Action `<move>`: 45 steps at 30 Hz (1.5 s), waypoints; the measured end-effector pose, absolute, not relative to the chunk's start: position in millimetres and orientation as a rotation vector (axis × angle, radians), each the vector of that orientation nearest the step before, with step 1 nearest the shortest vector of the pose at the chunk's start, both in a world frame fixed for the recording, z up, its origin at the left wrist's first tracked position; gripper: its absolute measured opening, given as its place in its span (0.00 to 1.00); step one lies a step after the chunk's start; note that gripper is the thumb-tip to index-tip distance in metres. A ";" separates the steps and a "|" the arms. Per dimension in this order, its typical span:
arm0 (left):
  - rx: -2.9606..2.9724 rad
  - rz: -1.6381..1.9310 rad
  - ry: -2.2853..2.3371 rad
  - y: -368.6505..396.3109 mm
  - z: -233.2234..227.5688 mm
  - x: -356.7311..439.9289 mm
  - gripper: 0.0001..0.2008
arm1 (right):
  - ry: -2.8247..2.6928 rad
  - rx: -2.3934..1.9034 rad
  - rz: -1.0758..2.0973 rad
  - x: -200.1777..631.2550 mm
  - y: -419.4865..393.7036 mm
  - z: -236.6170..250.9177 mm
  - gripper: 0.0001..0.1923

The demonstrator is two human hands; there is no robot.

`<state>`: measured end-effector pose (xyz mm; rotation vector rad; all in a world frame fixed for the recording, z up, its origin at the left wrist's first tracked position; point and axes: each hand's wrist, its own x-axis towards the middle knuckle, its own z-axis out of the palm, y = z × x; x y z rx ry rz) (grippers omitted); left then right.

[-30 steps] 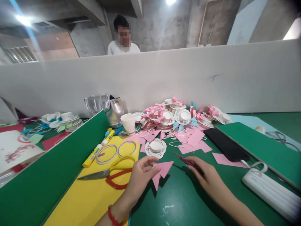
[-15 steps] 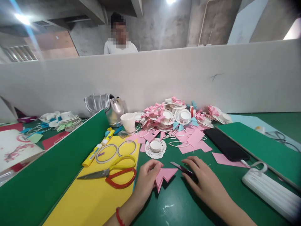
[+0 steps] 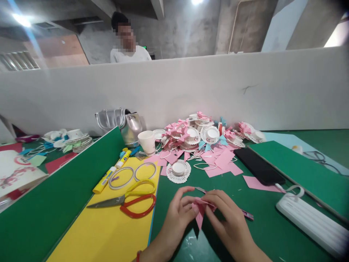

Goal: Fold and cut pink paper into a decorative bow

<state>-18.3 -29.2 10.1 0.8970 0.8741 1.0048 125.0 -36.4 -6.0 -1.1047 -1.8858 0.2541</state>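
Observation:
Both hands meet over a folded piece of pink paper (image 3: 200, 215), its pointed end hanging down between them. My left hand (image 3: 178, 214) pinches the paper's left side between thumb and fingers, with the index finger raised a little. On the other side, my right hand (image 3: 227, 214) grips the upper right part, and its fingers hide some of the folds. A craft knife (image 3: 247, 214) lies on the green table behind and under my right hand, the blade tip showing beyond the fingers. Just past the hands sits a white paper-cup hat shape (image 3: 178, 171) with a fringed brim.
Scissors (image 3: 136, 200), tape rolls (image 3: 121, 178) and glue sticks (image 3: 105, 180) lie on yellow paper (image 3: 81, 233) at left. Behind are a paper cup (image 3: 147, 142), pink paper sheets (image 3: 225, 160) and a heap of decorated hats (image 3: 191, 134). A phone (image 3: 257, 165) and power strip (image 3: 311, 222) lie right.
My right hand has let go of the craft knife, leaving it on the table, and has moved left onto the pink paper. My left hand has shifted right with the paper.

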 end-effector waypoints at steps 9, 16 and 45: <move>0.810 1.054 1.031 -24.5 11.5 -21.9 0.10 | -2.095 -0.991 0.239 122.7 -38.1 -3.3 0.12; 1.085 1.092 1.077 -20.9 11.9 -26.8 0.06 | -2.124 -1.017 0.315 124.6 -37.7 -2.9 0.16; 2.756 0.441 1.149 -8.4 7.6 -60.9 0.05 | -2.034 -1.528 0.457 161.1 -14.8 -6.8 0.04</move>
